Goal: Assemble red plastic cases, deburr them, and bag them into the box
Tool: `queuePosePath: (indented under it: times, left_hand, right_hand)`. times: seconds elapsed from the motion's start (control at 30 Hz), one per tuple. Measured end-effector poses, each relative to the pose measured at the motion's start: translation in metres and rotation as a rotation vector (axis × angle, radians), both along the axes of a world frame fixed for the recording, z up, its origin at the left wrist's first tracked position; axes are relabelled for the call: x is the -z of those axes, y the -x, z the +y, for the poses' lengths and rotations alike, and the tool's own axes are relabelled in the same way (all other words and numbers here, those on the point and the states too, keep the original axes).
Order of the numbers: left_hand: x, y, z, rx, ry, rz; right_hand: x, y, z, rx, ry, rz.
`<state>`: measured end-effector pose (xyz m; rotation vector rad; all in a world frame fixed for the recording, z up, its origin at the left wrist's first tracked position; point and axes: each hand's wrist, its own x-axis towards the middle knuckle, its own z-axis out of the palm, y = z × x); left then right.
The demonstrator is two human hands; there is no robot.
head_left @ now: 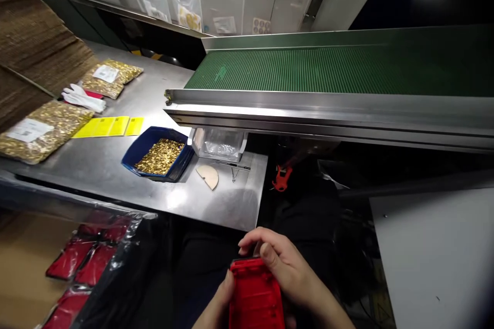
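A red plastic case (257, 293), shallow with raised edges and small moulded posts inside, is held low in front of me, its inner side facing up. My left hand (218, 298) grips its left edge, the thumb against the rim. Around the right and top edges curls my right hand (287, 270), its thumb near the upper right corner. The fingers under the case are hidden, and its lower end runs out of view.
A blue bin (131, 159) of small gold metal pieces stands on the steel table (111, 185), beside a clear tray (245, 146), scissors (233, 175) and bags of gold pieces (46, 128). A green conveyor (309, 69) crosses behind. Red packages (94, 264) lie in a lined box at lower left.
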<state>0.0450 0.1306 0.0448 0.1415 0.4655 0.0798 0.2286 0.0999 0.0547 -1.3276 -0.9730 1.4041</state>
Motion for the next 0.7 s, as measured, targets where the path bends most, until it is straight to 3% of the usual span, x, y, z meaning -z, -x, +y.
queuePosePath:
  times: [0.23, 0.47, 0.7]
  left_hand:
    - [0.001, -0.016, -0.023, 0.017, -0.071, -0.07]
    - [-0.003, -0.031, -0.024, -0.037, -0.112, -0.007]
    - [0.002, -0.036, -0.018, 0.053, -0.06, 0.031]
  right_hand:
    - [0.006, 0.002, -0.03, 0.191, -0.011, 0.204]
    - [0.006, -0.008, -0.038, 0.358, 0.002, -0.005]
    - [0.008, -0.016, -0.037, 0.323, -0.02, 0.038]
